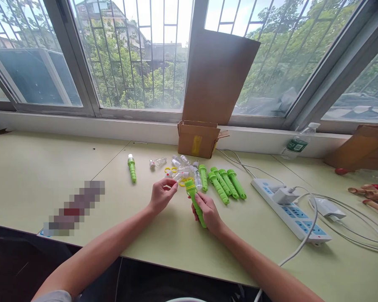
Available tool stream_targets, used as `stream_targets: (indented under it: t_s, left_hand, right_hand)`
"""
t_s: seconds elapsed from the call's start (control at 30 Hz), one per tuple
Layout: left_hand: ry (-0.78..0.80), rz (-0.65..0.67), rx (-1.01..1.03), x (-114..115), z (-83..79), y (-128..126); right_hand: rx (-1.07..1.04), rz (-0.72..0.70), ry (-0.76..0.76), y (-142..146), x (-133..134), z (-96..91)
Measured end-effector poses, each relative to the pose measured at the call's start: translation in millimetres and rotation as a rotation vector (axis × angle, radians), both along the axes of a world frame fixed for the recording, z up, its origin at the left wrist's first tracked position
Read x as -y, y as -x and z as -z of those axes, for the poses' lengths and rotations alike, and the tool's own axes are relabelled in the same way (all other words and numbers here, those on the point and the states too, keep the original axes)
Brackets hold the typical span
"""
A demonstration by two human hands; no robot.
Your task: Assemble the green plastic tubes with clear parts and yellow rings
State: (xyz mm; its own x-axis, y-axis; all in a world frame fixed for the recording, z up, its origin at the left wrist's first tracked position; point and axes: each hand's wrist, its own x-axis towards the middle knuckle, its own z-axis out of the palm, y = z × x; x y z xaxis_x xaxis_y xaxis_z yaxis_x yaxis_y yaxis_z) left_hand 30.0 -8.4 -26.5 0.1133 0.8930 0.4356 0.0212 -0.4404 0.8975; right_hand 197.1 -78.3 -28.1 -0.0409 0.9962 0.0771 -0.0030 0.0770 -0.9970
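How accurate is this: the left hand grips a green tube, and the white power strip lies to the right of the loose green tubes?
Not quite: the right hand is the one gripping the green tube, as the head view shows. The white power strip does lie to the right of the loose green tubes.

Right hand (207, 211) was curled, thumb (201, 201) uppermost; left hand (161, 195) was beside it, fingers (169, 182) bent toward thumb; forearms (113, 243) stretched behind.
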Motion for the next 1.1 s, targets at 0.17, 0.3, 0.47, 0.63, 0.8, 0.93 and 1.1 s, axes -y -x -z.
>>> stream_targets:
  t_s: [0.17,0.3,0.47,0.63,0.8,0.93,1.1]
  left_hand:
    - [-0.027,-0.006,-0.056,4,-2.9,-1]
    - [-0.061,0.013,-0.06,6,-4.1,-1]
    - [-0.065,0.019,-0.07,7,-4.0,-2]
    - [-0.066,0.028,-0.092,7,-3.6,-2]
    - [-0.066,0.069,-0.123,5,1.6,-4]
    - [-0.061,0.099,-0.151,5,5.5,-5]
    - [-0.085,0.113,-0.192,5,6.2,-5]
  right_hand:
    - [-0.029,0.013,0.026,-1,-1,1.3]
    - [-0.048,0.021,0.034,-2,-1,1.3]
    - [-0.065,0.029,0.047,-2,-1,-0.3]
    - [-0.127,0.057,0.046,-5,-2,-7.0]
    - [-0.189,0.105,-0.012,-13,-4,-22.6]
    - [-0.174,0.077,-0.032,-19,-8,-38.9]
    - [-0.085,-0.031,-0.02,-16,-20,-46.5]
